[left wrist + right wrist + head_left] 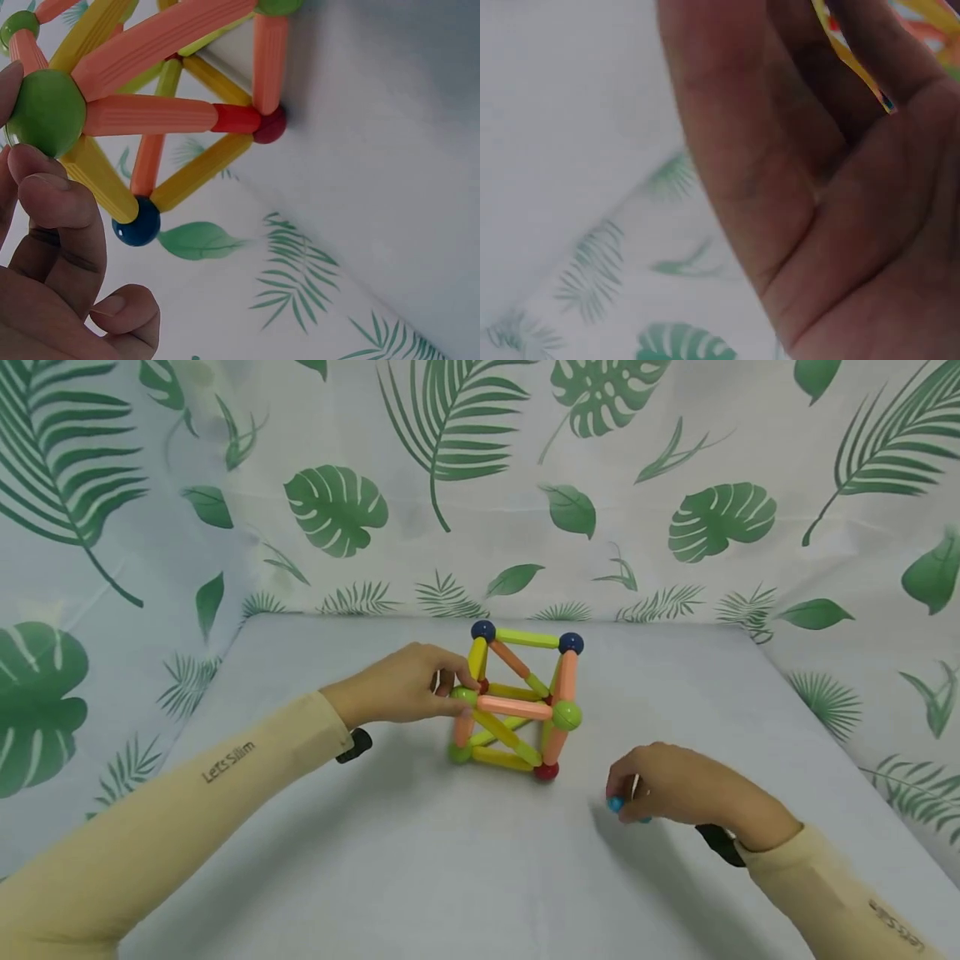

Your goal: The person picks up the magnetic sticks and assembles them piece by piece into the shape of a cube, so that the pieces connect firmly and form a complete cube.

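Note:
A cube-shaped frame of coloured rods and balls stands on the table, with a salmon rod [515,707] along its upper front edge. Thumb and fingertip of my left hand [408,683] pinch the green ball [49,112] at the frame's upper front left corner. Another green ball [567,716] marks the upper front right corner, and dark blue balls [571,644] top the back. To the right of the frame, my right hand [667,783] holds a small blue piece [615,804] just above the table. Fingers hide most of it, so its shape cannot be made out.
The pale grey tabletop [420,877] stretches around the frame. Behind and beside it hangs a white cloth [480,552] with green leaf prints. Dark wrist devices [355,746] sit below both sleeves.

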Available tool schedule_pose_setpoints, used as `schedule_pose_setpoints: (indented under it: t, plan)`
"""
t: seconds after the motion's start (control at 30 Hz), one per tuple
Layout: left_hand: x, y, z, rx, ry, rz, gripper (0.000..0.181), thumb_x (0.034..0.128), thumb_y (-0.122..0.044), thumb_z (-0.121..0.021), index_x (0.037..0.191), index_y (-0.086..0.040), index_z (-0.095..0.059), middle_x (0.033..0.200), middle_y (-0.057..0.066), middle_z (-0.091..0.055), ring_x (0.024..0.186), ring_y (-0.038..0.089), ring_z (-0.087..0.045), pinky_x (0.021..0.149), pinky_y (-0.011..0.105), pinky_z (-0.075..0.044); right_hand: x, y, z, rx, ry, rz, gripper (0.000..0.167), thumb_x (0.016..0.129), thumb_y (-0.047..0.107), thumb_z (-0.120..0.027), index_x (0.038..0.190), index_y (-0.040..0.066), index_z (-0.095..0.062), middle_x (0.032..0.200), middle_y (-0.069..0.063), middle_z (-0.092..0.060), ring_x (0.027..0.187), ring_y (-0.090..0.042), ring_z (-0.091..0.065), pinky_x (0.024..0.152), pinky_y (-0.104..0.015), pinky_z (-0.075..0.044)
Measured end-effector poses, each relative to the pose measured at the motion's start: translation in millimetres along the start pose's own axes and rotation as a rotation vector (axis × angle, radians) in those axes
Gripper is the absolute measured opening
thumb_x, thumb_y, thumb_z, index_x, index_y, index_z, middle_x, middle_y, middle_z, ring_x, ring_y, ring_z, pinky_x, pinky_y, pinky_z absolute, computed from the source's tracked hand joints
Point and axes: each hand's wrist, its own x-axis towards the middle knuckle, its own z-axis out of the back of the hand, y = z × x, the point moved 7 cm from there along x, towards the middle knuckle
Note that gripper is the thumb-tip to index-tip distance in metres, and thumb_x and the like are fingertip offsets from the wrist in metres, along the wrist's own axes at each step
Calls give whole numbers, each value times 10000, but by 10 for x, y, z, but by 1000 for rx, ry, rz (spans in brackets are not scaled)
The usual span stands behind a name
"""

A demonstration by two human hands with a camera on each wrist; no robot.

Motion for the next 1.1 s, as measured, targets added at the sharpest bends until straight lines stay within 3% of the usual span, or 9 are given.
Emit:
schedule_pose_setpoints:
  t: [0.1, 0.3, 0.4, 0.53, 0.63, 0.8, 1.1]
  plan:
    - [12, -1, -7, -15, 8, 6, 198, 927, -268, -765, 1110, -199, -734, 808, -13, -605, 763, 187, -541, 643, 318, -436, -12, 182, 354, -21, -129, 73, 153, 845, 223, -841, 967, 215, -750, 891, 133, -679, 839, -89, -647, 723, -332, -537]
    - [3, 1, 24, -31, 8, 22, 190, 920, -250, -769, 1098, -196, -733, 820, -3, -607, 768, 192, -538, 650, 321, -437, 135, 593, 985, -104, -554, 250, 264, 819, 139, -866, 1064, 154, -770, 1031, 52, -707, 912, -136, -643, 693, -329, -560]
    - [2, 11, 26, -30, 4, 27, 190, 919, -249, -768, 1100, -203, -735, 819, -2, -606, 764, 188, -535, 647, 319, -433, 337, 711, 1124, -137, -645, 280, 270, 822, 131, -865, 1074, 129, -769, 1051, 14, -709, 928, -185, -630, 739, -368, -547]
    - [13, 11, 6, -19, 6, 23, 201, 924, -263, -765, 1116, -209, -737, 809, -9, -603, 756, 180, -534, 638, 313, -429, 628, 704, 1144, -99, -608, 197, 248, 844, 170, -849, 1076, 130, -769, 999, -30, -704, 913, -232, -604, 772, -412, -517]
    - [18, -2, -7, -13, 7, 14, 214, 927, -275, -764, 1130, -210, -741, 788, -12, -600, 748, 179, -534, 621, 310, -428, 766, 655, 1101, -76, -562, 125, 237, 851, 186, -843, 1073, 143, -772, 983, -32, -693, 867, -229, -585, 718, -394, -513]
    - [19, -9, -5, -16, 3, 9, 218, 925, -273, -765, 1133, -210, -743, 775, -11, -597, 741, 181, -533, 610, 309, -424, 851, 617, 1061, -114, -548, 76, 233, 842, 157, -846, 1064, 144, -773, 974, -17, -690, 826, -217, -583, 691, -370, -518]
    - [14, -3, 5, -16, 6, 7, 216, 917, -266, -775, 1120, -200, -743, 799, -15, -604, 755, 177, -537, 645, 312, -431, 908, 565, 1037, -137, -568, 68, 238, 843, 138, -845, 1069, 124, -771, 1007, -33, -706, 825, -208, -626, 735, -395, -551]
